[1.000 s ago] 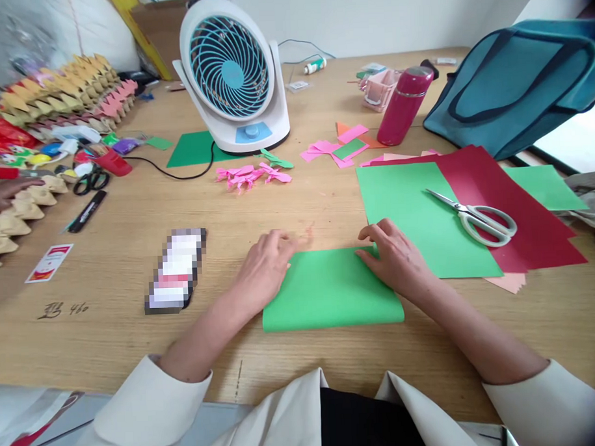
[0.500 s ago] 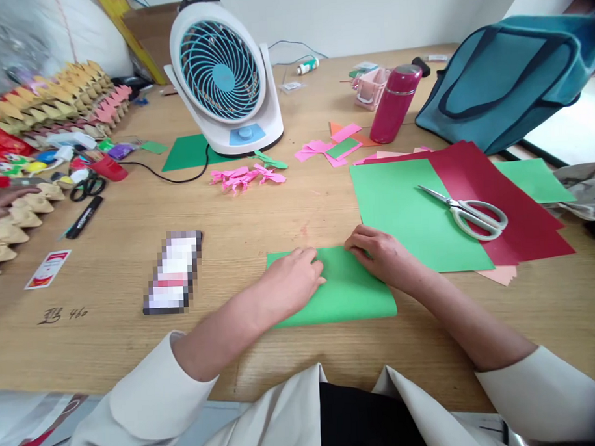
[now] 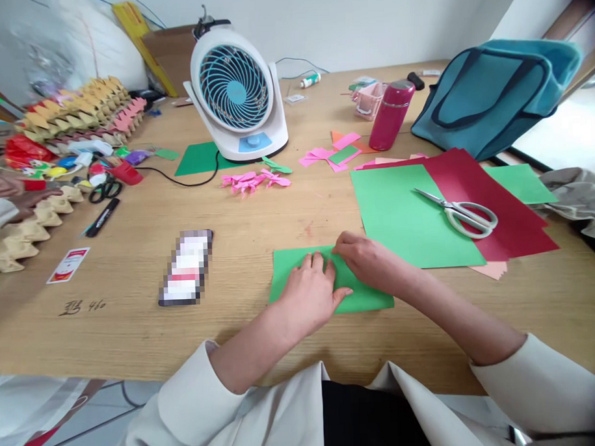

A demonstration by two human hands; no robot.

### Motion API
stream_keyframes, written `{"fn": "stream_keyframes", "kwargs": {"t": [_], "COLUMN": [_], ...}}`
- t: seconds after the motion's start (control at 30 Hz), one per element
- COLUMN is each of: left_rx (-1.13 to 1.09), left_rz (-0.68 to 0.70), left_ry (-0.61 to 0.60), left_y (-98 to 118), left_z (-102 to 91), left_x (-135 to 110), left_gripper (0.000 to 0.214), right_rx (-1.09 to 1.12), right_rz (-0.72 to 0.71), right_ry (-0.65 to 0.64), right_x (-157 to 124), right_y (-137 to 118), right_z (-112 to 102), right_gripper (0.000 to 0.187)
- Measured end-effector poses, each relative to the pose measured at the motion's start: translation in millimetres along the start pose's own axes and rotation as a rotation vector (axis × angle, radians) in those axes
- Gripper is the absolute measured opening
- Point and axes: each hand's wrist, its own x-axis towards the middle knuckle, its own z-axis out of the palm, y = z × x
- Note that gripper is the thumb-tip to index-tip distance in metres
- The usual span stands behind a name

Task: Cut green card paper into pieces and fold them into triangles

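A folded green paper sheet (image 3: 288, 271) lies on the wooden table (image 3: 133, 268) right in front of me. My left hand (image 3: 310, 291) rests flat on its middle, fingers stretched out and pressing down. My right hand (image 3: 364, 260) lies on the sheet's far right part, fingers extended along the top edge, tips touching the left hand's fingers. Neither hand holds anything. Both sleeves are cream coloured.
A larger green sheet (image 3: 404, 213) overlaps dark red sheets (image 3: 476, 191) at the right, with scissors (image 3: 460, 211) on them. A white desk fan (image 3: 237, 95), a pink bottle (image 3: 390, 114), a teal bag (image 3: 493, 92), pink paper bits (image 3: 254, 180) and a phone (image 3: 186, 267) surround me. Another person's hands (image 3: 13, 192) show at far left.
My left hand slid from the sheet's left corner onto its middle. My right hand moved leftward along the top edge, so the two hands now meet. The view shifted slightly.
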Motion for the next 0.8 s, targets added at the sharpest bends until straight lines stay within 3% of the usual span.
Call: {"fn": "stream_keyframes", "kwargs": {"t": [0.13, 0.27, 0.53, 0.8], "left_rx": [-0.029, -0.073, -0.082, -0.112], "left_rz": [0.006, 0.009, -0.02, -0.014], "left_ry": [0.024, 0.058, 0.058, 0.023], "left_y": [0, 0, 4, 4], "left_z": [-1.8, -1.4, 11.3, 17.9], "left_x": [-2, -6, -14, -20], "left_gripper": [0.057, 0.054, 0.07, 0.087], "right_rx": [-0.072, -0.159, -0.231, -0.154], "right_rz": [0.042, 0.058, -0.043, 0.041], "right_ry": [-0.07, -0.074, -0.001, 0.024], "right_x": [2, -2, -8, -7], "right_y": [-22, -30, -28, -27], "right_z": [2, 8, 17, 12], "right_gripper": [0.017, 0.014, 0.021, 0.025]}}
